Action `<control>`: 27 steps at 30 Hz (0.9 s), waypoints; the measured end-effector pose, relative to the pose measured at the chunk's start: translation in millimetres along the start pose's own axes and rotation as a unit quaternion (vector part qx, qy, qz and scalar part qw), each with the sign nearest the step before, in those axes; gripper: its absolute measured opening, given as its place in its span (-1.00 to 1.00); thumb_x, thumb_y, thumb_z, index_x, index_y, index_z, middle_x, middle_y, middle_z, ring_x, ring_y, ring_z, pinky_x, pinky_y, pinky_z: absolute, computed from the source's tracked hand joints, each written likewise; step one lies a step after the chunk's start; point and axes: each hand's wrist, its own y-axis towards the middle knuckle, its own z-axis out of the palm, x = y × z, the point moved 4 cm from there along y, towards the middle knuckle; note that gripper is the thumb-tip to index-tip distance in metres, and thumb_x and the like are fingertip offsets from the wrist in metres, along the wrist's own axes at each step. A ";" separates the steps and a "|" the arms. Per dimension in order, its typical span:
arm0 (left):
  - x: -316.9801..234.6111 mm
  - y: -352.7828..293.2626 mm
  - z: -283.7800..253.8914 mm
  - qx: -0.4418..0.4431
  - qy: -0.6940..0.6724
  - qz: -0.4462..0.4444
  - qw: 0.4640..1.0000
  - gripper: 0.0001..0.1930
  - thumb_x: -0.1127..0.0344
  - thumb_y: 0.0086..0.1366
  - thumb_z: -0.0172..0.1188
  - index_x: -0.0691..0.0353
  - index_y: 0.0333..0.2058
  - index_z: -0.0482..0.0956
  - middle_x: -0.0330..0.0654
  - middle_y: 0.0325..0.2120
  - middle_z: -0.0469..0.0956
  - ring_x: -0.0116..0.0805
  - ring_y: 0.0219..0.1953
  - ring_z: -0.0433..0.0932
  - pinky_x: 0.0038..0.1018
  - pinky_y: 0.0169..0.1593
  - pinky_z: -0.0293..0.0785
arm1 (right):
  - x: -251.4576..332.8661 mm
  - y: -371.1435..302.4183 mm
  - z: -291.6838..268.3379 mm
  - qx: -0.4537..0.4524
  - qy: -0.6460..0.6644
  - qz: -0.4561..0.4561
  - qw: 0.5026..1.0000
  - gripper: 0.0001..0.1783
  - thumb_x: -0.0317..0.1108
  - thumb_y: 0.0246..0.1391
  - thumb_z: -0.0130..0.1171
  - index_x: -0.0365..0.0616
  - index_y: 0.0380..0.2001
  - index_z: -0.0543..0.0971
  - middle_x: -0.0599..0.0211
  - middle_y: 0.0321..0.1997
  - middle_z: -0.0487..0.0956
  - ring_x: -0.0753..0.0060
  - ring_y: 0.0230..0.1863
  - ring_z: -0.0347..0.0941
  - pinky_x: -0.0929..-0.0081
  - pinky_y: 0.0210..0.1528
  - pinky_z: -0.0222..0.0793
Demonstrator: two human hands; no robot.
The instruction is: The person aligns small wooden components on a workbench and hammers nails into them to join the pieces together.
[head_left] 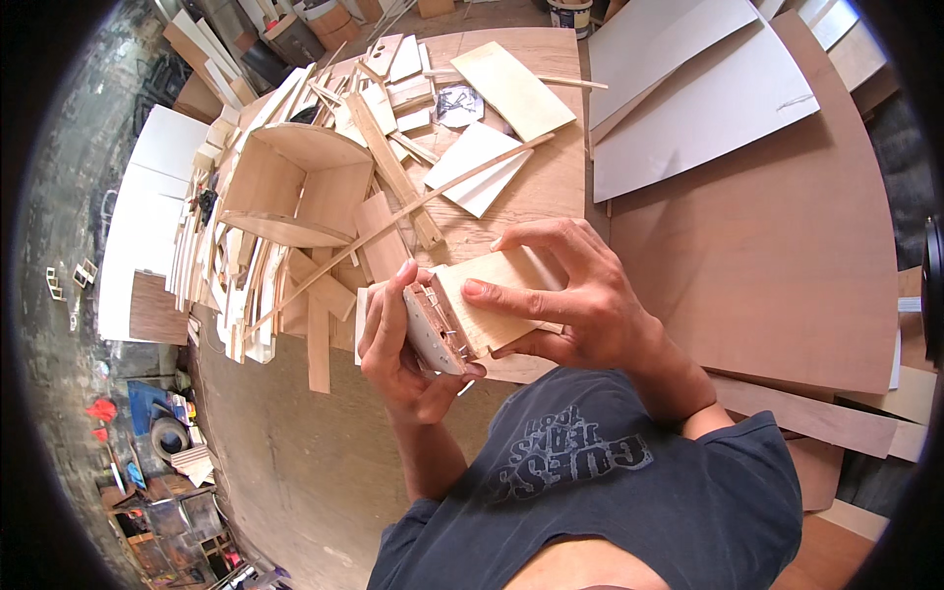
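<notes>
My left hand (393, 359) is closed around a small flat piece (429, 332) with a pale grey outer face dotted with small marks. Thin metal points like nails stick out from its reddish-brown inner side. These points face the end of a pale wooden block (492, 300), which my right hand (585, 295) grips with its fingers over the top and thumb beneath. The two pieces are held close against each other, tilted, above the table's near edge. Whether the points enter the wood, I cannot tell.
Beyond my hands, a plywood table (546, 187) carries a curved-sided wooden box (295, 182), a long thin strip (393, 218), a white panel (479, 167) and heaped offcuts. Large sheets (747, 236) lie at the right. Clutter (172, 492) stands on the floor at lower left.
</notes>
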 end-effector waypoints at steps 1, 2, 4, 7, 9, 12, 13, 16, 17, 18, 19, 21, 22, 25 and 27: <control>-0.5 0.4 0.1 0.005 0.003 -0.001 1.000 0.05 -0.04 -0.19 0.62 0.56 0.23 0.52 0.07 -0.15 0.65 -0.11 -0.14 0.57 -0.26 -0.04 0.49 | -0.1 -0.3 -0.3 0.000 0.004 0.000 1.000 -0.40 0.03 -0.10 0.55 0.40 0.12 0.78 0.21 0.10 0.58 0.10 0.08 0.56 0.17 0.12 0.50; -0.8 0.8 -0.1 0.009 0.005 -0.002 1.000 0.04 -0.03 -0.20 0.62 0.55 0.22 0.53 0.07 -0.15 0.65 -0.11 -0.14 0.57 -0.25 -0.04 0.49 | -0.5 -0.7 -0.5 -0.001 0.003 0.001 1.000 -0.40 0.03 -0.10 0.55 0.40 0.12 0.78 0.21 0.10 0.58 0.10 0.08 0.56 0.17 0.12 0.50; -1.5 2.9 -1.9 0.020 0.014 0.011 1.000 0.04 -0.05 -0.20 0.63 0.55 0.22 0.54 0.06 -0.14 0.65 -0.11 -0.14 0.57 -0.25 -0.04 0.49 | -1.5 -1.7 -0.4 -0.002 0.005 0.000 1.000 -0.40 0.03 -0.10 0.55 0.41 0.11 0.78 0.22 0.09 0.58 0.11 0.08 0.56 0.17 0.11 0.50; -2.5 2.7 -0.8 0.025 0.025 0.022 0.999 0.06 -0.09 -0.20 0.63 0.56 0.21 0.55 0.06 -0.14 0.65 -0.11 -0.14 0.57 -0.26 -0.04 0.49 | -1.4 -2.3 -1.3 -0.001 0.006 -0.001 1.000 -0.39 0.03 -0.11 0.56 0.41 0.11 0.78 0.22 0.09 0.59 0.10 0.08 0.57 0.16 0.12 0.50; -2.6 2.6 0.1 0.022 0.027 0.021 0.999 0.07 -0.12 -0.20 0.64 0.56 0.21 0.55 0.06 -0.14 0.65 -0.11 -0.15 0.57 -0.26 -0.04 0.48 | -3.2 -2.9 -0.9 0.001 0.010 0.001 1.000 -0.39 0.02 -0.11 0.56 0.41 0.12 0.78 0.22 0.09 0.59 0.10 0.08 0.57 0.16 0.12 0.50; -1.9 3.2 1.5 0.021 0.018 0.009 1.000 0.09 -0.17 -0.20 0.64 0.56 0.21 0.55 0.06 -0.13 0.65 -0.11 -0.14 0.57 -0.25 -0.04 0.48 | -4.8 -4.6 0.4 0.003 0.015 0.006 1.000 -0.38 0.01 -0.12 0.57 0.41 0.12 0.78 0.21 0.10 0.59 0.10 0.09 0.57 0.14 0.13 0.51; -2.0 3.4 2.0 0.021 0.016 0.006 1.000 0.09 -0.18 -0.19 0.63 0.56 0.21 0.55 0.07 -0.13 0.65 -0.11 -0.13 0.57 -0.24 -0.03 0.48 | -5.3 -5.0 0.5 0.004 0.018 0.008 1.000 -0.38 0.01 -0.13 0.58 0.41 0.12 0.77 0.21 0.10 0.58 0.10 0.09 0.57 0.14 0.14 0.51; -1.8 4.1 1.3 0.039 0.024 0.007 0.999 0.10 -0.17 -0.18 0.61 0.56 0.23 0.53 0.07 -0.13 0.65 -0.11 -0.12 0.56 -0.24 -0.02 0.48 | -5.8 -4.9 -1.3 0.006 0.008 0.010 1.000 -0.37 0.03 -0.13 0.58 0.42 0.12 0.77 0.21 0.11 0.58 0.10 0.10 0.56 0.14 0.14 0.51; -2.1 4.4 1.6 0.047 0.029 0.008 0.998 0.10 -0.17 -0.18 0.61 0.56 0.24 0.52 0.07 -0.13 0.65 -0.11 -0.12 0.56 -0.24 -0.02 0.48 | -6.6 -5.0 -1.8 0.006 0.008 0.011 1.000 -0.37 0.03 -0.13 0.58 0.42 0.12 0.77 0.21 0.11 0.58 0.10 0.10 0.56 0.14 0.14 0.51; -2.6 4.6 1.5 0.056 0.035 0.010 0.998 0.10 -0.16 -0.18 0.60 0.56 0.24 0.52 0.07 -0.13 0.65 -0.11 -0.12 0.56 -0.24 -0.02 0.48 | -7.1 -4.8 -1.9 0.005 0.006 0.005 1.000 -0.37 0.04 -0.13 0.57 0.42 0.13 0.77 0.21 0.11 0.58 0.10 0.10 0.56 0.13 0.14 0.51; -3.2 5.0 1.9 0.064 0.043 0.004 0.997 0.08 -0.13 -0.16 0.58 0.57 0.26 0.50 0.08 -0.13 0.65 -0.11 -0.12 0.56 -0.25 -0.02 0.48 | -7.5 -4.6 -1.9 0.003 0.005 0.000 1.000 -0.36 0.05 -0.13 0.57 0.42 0.13 0.77 0.21 0.11 0.58 0.09 0.10 0.56 0.13 0.13 0.51; -2.6 4.7 3.7 0.073 0.050 -0.001 0.996 0.07 -0.10 -0.15 0.56 0.57 0.27 0.49 0.08 -0.13 0.64 -0.12 -0.13 0.55 -0.25 -0.02 0.47 | -10.3 -5.6 -0.1 0.003 0.005 -0.001 1.000 -0.36 0.06 -0.13 0.57 0.42 0.14 0.76 0.21 0.11 0.58 0.09 0.11 0.56 0.13 0.14 0.51; -1.3 4.1 5.7 0.068 0.039 -0.002 0.997 0.07 -0.07 -0.13 0.53 0.58 0.28 0.48 0.09 -0.13 0.64 -0.11 -0.13 0.55 -0.25 -0.01 0.47 | -11.5 -6.5 1.2 0.003 0.005 -0.003 1.000 -0.35 0.06 -0.12 0.56 0.42 0.14 0.76 0.21 0.11 0.58 0.09 0.11 0.56 0.13 0.14 0.51; 4.4 -0.3 7.0 0.068 0.022 -0.009 0.997 0.06 -0.05 -0.10 0.50 0.58 0.31 0.45 0.10 -0.12 0.64 -0.10 -0.11 0.56 -0.25 0.01 0.47 | -14.8 -9.8 5.3 -0.002 0.012 -0.001 1.000 -0.36 0.06 -0.10 0.55 0.41 0.15 0.76 0.20 0.10 0.58 0.09 0.11 0.56 0.12 0.13 0.51; 9.0 -2.6 8.2 0.073 0.017 -0.014 0.997 0.05 -0.06 -0.08 0.49 0.59 0.31 0.44 0.12 -0.11 0.63 -0.10 -0.09 0.57 -0.25 0.02 0.47 | -17.5 -11.3 5.8 0.003 0.009 -0.002 1.000 -0.36 0.06 -0.10 0.55 0.40 0.15 0.76 0.20 0.10 0.58 0.09 0.10 0.56 0.12 0.13 0.51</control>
